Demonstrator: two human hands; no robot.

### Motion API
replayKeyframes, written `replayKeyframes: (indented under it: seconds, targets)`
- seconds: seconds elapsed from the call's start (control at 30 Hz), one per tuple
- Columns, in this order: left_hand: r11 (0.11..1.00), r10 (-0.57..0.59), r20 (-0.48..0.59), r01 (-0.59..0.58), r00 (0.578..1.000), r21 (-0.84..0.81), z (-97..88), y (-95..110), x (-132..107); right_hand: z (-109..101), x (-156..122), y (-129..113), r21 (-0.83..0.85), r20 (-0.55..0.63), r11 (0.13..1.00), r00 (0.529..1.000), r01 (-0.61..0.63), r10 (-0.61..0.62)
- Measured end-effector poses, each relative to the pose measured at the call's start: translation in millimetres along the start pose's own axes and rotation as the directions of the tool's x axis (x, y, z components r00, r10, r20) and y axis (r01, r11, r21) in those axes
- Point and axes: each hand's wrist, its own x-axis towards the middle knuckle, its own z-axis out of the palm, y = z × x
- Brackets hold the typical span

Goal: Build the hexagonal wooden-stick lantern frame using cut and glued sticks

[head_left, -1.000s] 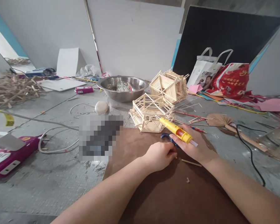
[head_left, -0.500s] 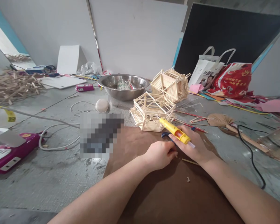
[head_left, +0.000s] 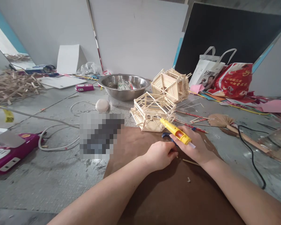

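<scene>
Your right hand (head_left: 194,147) is wrapped around the yellow glue gun (head_left: 175,132), whose nozzle points up and left at the lower right corner of the nearer stick frame (head_left: 152,113), very close to it; whether the tip touches the wood cannot be told. Your left hand (head_left: 159,155) is curled tight just beside the right, fingertips pinched together at the blue scissors handle (head_left: 166,136) that peeks out between the two hands; what it pinches is hidden. Both hands rest on the brown sheet (head_left: 168,193), which spreads toward you and leaves bare room below and to the right of your wrists, apart from a loose stick (head_left: 190,162) by the right wrist and a small chip (head_left: 188,179) nearer you. The sheet's far edge runs just under the nearer frame. Behind that frame a second stick frame (head_left: 170,85) lies tipped on its side, and the steel bowl (head_left: 123,86) sits to its left. To your right a black cable (head_left: 253,156) crosses the grey table (head_left: 49,175); to your left white cable (head_left: 58,143) loops beside a magenta device (head_left: 9,154).
</scene>
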Motion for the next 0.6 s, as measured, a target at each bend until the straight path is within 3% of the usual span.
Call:
replayKeyframes:
  seconds: [0.6]
  targets:
    - [1.000,-0.008,0.016,0.007,1.000,0.018,-0.7,1.0,-0.1,1.7,-1.0,2.0,-0.034,0.012,0.999,1.000,0.022,-0.022]
